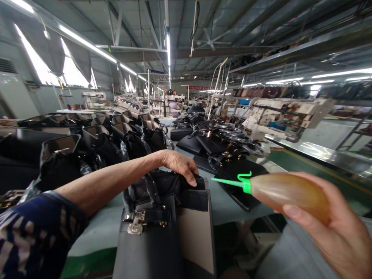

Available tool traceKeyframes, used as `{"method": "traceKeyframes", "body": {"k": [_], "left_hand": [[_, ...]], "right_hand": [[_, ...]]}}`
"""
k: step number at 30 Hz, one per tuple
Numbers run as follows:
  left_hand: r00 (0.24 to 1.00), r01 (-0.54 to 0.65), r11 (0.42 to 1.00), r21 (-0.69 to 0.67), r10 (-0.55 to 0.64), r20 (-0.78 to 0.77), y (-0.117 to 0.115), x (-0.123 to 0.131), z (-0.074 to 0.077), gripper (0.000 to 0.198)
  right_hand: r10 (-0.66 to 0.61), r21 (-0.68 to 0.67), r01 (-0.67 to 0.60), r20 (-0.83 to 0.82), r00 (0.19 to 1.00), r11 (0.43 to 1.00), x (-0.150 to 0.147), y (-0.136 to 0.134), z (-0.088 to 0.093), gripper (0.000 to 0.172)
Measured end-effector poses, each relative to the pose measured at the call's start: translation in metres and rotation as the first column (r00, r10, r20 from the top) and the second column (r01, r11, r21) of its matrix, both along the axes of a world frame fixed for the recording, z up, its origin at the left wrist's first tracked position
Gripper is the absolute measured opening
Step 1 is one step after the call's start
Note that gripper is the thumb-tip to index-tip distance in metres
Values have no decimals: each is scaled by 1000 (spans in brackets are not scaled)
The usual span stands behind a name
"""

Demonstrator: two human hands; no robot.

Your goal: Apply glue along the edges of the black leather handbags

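Black bag: stands at the bottom centre, nearest the viewer, its lower end cut off by the frame. It is a dark handbag (148, 248) with a smooth front, opened so that a beige inner panel (193, 236) shows on its right side.
Bag fittings: a metal clasp (138, 223) on the front, seemingly film-wrapped, and a dark handle (151, 190) near the top.
Left hand: reaches across from the left; the left hand (179, 164) pinches the bag's upper edge between thumb and curled fingers, the fingers partly hidden.
Right hand: at the right edge, the right hand (334, 232) wraps around a plump amber bottle (287, 193), thumb on the near side.
Green nozzle: the bottle's bright green nozzle (246, 186) points left, its thin tip beside the bag's upper right corner; whether they touch, I cannot tell.
Sleeve: dark blue with a pale pattern, the left sleeve (37, 232) fills the lower left corner.
Table: a pale grey-blue work table (95, 232) spreads behind the bag.
Other bags: open black bags (61, 145) crowd the left; flatter ones (221, 143) pile up right of centre.
Workshop: a sewing machine (286, 114) stands at right, under long strip lights (90, 42).
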State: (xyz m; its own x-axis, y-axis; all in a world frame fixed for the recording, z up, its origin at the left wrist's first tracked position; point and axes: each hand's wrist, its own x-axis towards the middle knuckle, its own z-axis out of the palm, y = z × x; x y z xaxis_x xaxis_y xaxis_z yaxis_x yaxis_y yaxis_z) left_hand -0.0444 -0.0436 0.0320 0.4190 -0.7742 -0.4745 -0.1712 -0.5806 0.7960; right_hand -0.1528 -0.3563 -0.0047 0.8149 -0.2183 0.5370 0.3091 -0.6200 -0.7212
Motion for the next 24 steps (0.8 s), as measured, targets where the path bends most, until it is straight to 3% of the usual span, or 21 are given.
{"method": "traceKeyframes", "body": {"k": [7,24], "left_hand": [[999,-13,1000,9,14,-34,6,2,-9,29],[995,-18,1000,7,18,-98,7,4,-17,29]], "right_hand": [[99,-85,-99,-6,995,991,2,10,-7,55],[190,-188,-173,73,979,967,8,22,-8,47]]}}
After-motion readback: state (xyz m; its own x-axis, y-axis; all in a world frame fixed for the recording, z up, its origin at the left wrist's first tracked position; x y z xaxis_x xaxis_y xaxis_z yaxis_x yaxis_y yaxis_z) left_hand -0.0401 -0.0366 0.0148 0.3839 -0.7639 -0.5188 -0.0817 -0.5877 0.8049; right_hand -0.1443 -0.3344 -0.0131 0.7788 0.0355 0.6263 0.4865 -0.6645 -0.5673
